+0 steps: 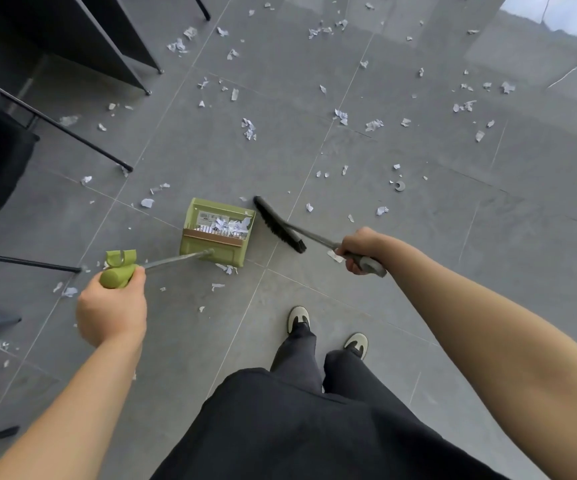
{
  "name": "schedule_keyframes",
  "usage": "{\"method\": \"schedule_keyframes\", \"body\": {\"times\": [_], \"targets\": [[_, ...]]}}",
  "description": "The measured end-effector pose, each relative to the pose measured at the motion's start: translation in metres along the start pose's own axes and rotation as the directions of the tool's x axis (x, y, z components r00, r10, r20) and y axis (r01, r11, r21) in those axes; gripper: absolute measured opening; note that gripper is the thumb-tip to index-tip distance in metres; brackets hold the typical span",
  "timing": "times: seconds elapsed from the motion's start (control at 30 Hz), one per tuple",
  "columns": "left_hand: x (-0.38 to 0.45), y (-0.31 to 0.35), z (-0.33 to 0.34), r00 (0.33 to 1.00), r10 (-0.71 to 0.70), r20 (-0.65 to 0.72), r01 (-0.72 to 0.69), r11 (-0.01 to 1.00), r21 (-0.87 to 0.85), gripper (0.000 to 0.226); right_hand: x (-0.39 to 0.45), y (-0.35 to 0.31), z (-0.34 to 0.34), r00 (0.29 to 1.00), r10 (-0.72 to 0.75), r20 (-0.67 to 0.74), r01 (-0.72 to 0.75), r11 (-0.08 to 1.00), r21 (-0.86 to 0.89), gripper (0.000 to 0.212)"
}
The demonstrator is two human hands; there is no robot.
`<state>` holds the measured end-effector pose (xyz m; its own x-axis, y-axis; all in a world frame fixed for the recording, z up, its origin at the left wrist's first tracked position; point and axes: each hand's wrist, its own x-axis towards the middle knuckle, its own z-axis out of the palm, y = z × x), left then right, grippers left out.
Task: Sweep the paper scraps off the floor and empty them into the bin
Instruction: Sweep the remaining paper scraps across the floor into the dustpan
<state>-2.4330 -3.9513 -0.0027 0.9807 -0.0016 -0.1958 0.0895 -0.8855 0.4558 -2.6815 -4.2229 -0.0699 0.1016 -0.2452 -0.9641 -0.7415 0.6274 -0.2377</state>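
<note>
Scraps (226, 224) fill dustpan (216, 233); broom (280, 225) beside it, both hand-held.

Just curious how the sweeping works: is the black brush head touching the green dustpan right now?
Apart. The head view shows a strip of bare grey floor between the brush head and the right wall of the dustpan.

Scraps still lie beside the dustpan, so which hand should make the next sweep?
Probably the right hand: it grips the broom beside the dustpan. The left hand only holds the dustpan's handle.
</note>
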Motion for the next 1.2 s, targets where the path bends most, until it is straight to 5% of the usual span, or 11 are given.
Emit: {"method": "schedule_keyframes", "body": {"times": [0.3,0.57,0.8,1.03,1.2], "targets": [[0.003,0.016,0.011,0.992,0.106,0.062,-0.109,0.993,0.054,0.025,0.001,0.015,-0.037,0.992,0.116,0.059,-0.13,0.863,0.488,0.005],[-0.002,0.025,0.025,0.983,0.133,0.123,-0.145,0.985,0.095,0.027,-0.031,0.047,-0.092,0.993,0.117,0.026,-0.111,0.819,0.563,0.004],[-0.008,0.041,0.036,0.968,0.167,0.187,-0.189,0.976,0.104,0.027,-0.073,0.081,-0.126,0.968,0.214,0.129,-0.249,0.882,0.401,0.011],[-0.02,0.064,0.048,0.955,0.215,0.204,-0.24,0.965,0.106,0.028,-0.073,0.102,-0.123,0.979,0.201,-0.045,-0.197,0.977,0.085,0.01],[-0.037,0.087,0.061,0.949,0.233,0.211,-0.256,0.963,0.09,0.024,-0.067,0.098,-0.149,0.977,0.166,-0.133,-0.155,0.984,0.091,0.012]]}}
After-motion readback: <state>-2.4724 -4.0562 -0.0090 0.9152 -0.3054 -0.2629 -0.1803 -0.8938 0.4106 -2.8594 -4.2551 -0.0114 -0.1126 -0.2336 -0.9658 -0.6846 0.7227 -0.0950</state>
